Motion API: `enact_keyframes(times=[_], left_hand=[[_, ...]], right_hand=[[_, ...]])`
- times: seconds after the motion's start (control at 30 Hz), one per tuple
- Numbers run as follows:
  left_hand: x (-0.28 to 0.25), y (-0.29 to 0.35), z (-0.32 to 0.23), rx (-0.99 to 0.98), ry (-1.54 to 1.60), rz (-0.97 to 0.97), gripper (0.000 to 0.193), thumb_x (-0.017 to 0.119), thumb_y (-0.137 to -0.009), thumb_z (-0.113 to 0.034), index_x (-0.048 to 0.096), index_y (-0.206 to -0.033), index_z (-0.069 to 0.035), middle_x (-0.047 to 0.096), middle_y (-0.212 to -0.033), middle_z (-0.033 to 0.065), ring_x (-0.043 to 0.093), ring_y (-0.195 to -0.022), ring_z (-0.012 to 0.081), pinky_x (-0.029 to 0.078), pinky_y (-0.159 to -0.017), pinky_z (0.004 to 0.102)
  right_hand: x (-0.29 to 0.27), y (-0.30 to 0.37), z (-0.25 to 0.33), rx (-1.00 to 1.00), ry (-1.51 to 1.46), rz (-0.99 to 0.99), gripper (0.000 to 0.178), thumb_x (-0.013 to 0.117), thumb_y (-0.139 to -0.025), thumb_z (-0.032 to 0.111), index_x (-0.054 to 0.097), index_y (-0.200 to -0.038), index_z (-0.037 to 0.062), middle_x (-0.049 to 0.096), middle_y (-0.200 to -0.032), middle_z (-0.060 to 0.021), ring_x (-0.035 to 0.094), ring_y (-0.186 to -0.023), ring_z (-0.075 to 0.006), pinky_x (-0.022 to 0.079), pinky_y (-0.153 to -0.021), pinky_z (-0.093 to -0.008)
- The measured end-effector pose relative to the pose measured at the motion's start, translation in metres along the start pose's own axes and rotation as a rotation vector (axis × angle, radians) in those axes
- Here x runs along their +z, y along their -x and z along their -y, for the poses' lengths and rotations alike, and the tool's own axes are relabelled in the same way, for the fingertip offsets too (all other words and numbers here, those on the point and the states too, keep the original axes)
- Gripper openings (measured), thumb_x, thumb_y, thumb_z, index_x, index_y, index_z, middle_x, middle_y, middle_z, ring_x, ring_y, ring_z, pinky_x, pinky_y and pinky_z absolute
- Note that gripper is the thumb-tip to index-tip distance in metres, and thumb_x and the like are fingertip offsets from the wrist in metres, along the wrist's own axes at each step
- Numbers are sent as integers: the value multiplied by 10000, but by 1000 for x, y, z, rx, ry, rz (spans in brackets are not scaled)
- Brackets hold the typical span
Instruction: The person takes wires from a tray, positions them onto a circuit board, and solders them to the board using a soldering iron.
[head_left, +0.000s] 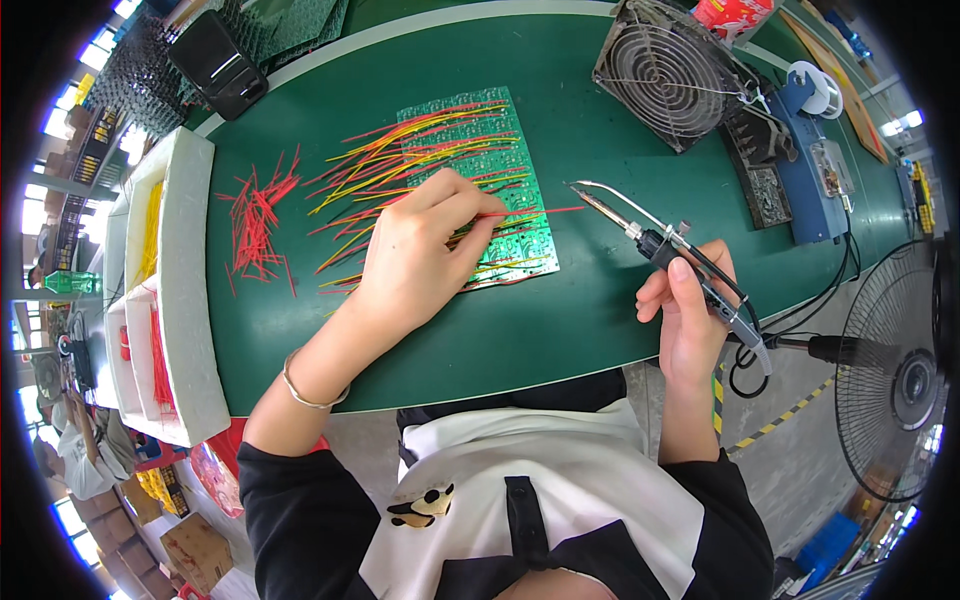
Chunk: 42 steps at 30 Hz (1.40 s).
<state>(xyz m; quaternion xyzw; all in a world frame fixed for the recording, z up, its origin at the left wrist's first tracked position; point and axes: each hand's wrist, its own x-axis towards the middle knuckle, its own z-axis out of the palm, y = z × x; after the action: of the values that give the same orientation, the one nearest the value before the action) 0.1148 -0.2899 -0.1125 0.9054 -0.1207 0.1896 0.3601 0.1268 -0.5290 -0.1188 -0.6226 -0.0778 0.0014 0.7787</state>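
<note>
My left hand (425, 245) is closed in a pinch on a red wire (545, 211), whose free end sticks out to the right past the edge of a green circuit board (545, 245). Rows of red and yellow wires (375, 165) lie across that board and trail off to its left. In my right hand (695, 300) is a soldering iron (655, 245) with a thin curved feed tube along it. Its tip points up and left, close to the end of the red wire; whether they touch I cannot tell.
Left of the board lies a loose pile of red wires (262, 220). A white foam box (190, 300) with yellow and red wires stands at the left edge. A square fan (665, 75), a blue soldering unit (810, 170) and a black stand fan (900, 385) are on the right.
</note>
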Motion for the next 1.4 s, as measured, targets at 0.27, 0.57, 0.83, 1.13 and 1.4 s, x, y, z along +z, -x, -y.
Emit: enact_keyframes(times=[0.27,0.57,0.83,1.13,1.4], left_hand=[[0,-2,1,1,38,-3,56,631,-737,1,641,-788,-21,567,-764,72,566,-591,219,460,-536,296],[1,-5,7,-50,123,-5,86,636,-725,23,661,-791,-25,587,-753,81,566,-576,181,452,-514,268],[-2,-6,4,-120,116,48,99,620,-728,52,661,-807,11,608,-762,84,590,-671,150,468,-579,239],[-1,-7,4,-131,119,50,92,614,-730,57,654,-805,22,612,-771,88,600,-698,161,486,-611,248],[-2,-6,4,-120,122,47,101,612,-733,50,657,-817,19,612,-773,92,597,-700,166,482,-610,254]], right_hand=[[3,1,1,34,33,44,164,571,-848,108,438,-824,15,591,-606,-143,544,-439,-145,448,-444,-231],[4,2,0,49,55,55,174,588,-840,113,444,-825,18,593,-606,-135,548,-446,-133,442,-441,-220],[4,1,1,55,60,62,165,585,-840,104,445,-823,18,593,-604,-134,547,-445,-129,438,-437,-215],[5,1,0,55,65,65,164,586,-837,96,443,-821,17,595,-608,-135,545,-444,-125,437,-435,-210],[2,0,-1,39,20,43,164,566,-850,119,446,-820,11,582,-593,-141,531,-429,-141,444,-426,-229]])
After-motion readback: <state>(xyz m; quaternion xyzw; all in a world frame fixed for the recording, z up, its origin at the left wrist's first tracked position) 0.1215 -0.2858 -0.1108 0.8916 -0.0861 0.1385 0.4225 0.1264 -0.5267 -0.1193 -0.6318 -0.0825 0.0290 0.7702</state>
